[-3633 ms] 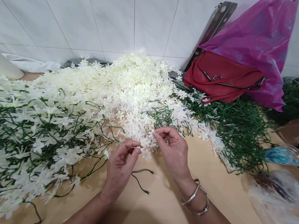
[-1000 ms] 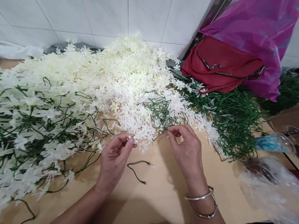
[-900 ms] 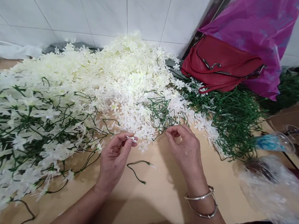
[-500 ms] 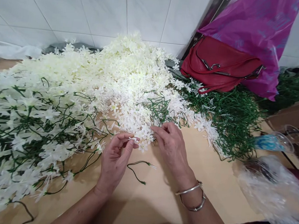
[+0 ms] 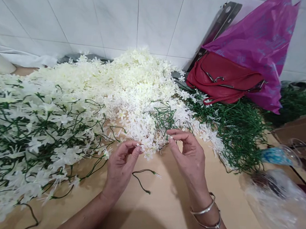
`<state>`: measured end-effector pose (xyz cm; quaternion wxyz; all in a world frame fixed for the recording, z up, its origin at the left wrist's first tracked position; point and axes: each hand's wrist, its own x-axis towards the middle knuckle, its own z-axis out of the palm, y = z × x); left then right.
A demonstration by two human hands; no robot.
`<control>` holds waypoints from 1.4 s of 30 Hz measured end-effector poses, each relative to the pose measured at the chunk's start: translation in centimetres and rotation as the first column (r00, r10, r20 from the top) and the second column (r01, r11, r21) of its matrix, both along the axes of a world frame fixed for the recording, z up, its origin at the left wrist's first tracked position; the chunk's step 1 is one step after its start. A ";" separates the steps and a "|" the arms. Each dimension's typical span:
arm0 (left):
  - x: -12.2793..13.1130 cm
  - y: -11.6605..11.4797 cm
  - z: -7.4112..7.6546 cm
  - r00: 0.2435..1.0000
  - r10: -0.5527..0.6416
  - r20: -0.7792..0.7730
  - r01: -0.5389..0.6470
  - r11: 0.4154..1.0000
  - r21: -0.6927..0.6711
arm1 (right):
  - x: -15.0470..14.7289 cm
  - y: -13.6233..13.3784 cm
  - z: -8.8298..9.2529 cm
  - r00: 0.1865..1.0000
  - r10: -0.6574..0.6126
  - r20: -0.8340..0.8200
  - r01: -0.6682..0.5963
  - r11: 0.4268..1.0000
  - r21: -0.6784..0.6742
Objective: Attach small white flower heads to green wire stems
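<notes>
Pinching white flower — left grip

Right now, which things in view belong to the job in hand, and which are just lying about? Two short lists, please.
Likely part of the job:
white flower in the left hand
heap of loose white flowers
stemmed flowers at the left
green stems at the right
single stem between the wrists

Apparently just lying about:
red handbag
purple bag
clear plastic bag

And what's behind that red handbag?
Behind the red handbag are a purple plastic bag, a metal bar and the tiled wall. Whatever lies directly behind the handbag's body is covered and can't be seen.
</notes>
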<state>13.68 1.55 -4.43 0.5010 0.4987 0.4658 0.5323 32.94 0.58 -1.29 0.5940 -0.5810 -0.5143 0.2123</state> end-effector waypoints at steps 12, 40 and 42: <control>0.0 -0.1 -0.4 1.000 0.019 -0.011 -0.019 0.999 -0.027 | -5.1 -1.2 0.9 0.973 0.203 0.114 -0.190 0.976 -0.110; -0.2 -0.3 -0.7 0.993 -0.065 -0.096 0.076 0.990 0.117 | -5.3 -0.3 -0.1 0.852 0.122 -0.508 -0.296 0.914 -0.277; -0.2 -0.2 -0.7 0.992 -0.083 -0.091 0.091 0.992 0.091 | -5.1 -0.2 -0.3 0.847 0.140 -0.513 -0.317 0.907 -0.276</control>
